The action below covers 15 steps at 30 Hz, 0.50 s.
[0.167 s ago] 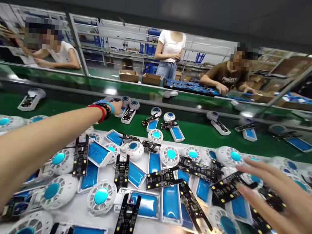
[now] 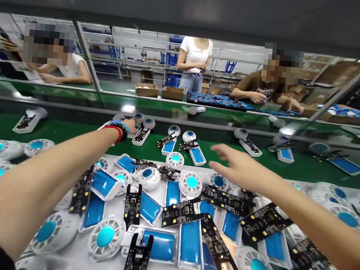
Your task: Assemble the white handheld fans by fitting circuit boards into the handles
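My left hand (image 2: pixel 130 126) reaches out to the green conveyor belt, at a cluster of small white handheld fans; its fingers are partly hidden, so its grip cannot be told. Right beside it lies a fan with a black circuit board (image 2: pixel 141 135) in its handle. My right hand (image 2: pixel 231 161) hovers open over the belt's near edge, thumb and fingers apart, with nothing in it. Closest to its fingertips is a fan with an open handle showing a blue battery (image 2: pixel 198 155). Another fan (image 2: pixel 168 144) with a loose board across it sits further left.
Many opened fans crowd the white near surface, including a round fan head (image 2: pixel 106 236) and black circuit boards (image 2: pixel 137 257), some overlapping. Lit LEDs glow at the bottom. A metal rail (image 2: pixel 212 126) runs behind the belt. Several people are beyond it, one handling blue parts (image 2: pixel 221 100).
My right hand has moved left and forward, from above the near fans to over the belt. My left hand has shifted slightly left in view, still at the fan cluster.
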Available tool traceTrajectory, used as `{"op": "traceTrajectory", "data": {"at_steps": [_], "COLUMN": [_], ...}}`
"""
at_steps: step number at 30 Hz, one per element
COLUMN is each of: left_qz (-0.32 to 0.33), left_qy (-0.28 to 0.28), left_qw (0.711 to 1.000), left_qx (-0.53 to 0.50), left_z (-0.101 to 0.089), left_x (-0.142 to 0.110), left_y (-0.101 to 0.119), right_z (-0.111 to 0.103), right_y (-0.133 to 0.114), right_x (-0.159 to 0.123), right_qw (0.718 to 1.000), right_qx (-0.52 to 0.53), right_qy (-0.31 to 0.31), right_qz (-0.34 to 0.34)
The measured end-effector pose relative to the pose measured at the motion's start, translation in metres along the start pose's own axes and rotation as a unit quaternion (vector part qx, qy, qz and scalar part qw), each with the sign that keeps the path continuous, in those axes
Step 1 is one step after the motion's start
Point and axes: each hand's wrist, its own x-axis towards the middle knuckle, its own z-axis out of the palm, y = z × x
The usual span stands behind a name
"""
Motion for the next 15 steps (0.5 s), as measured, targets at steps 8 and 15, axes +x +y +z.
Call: {"op": "traceTrajectory", "data": {"at_steps": [8,15], "left_qz": [-0.153,-0.228], "left_qy": [-0.052,-0.060], "left_qw": [0.986,0.946], "left_qx": [-0.049,-0.224], "left_z": [-0.008,-0.038], "left_x": [0.018,0.009], "left_y": [-0.021,-0.032], "right_z": [0.053,0.056], "right_y": [-0.039,-0.084], "right_x": [0.144,0.193], "right_qw": [0.995,0.994], "right_qx": [0.020,0.066], "right_qy": [-0.072,-0.018], "right_qz": [0.071,0.082]}}
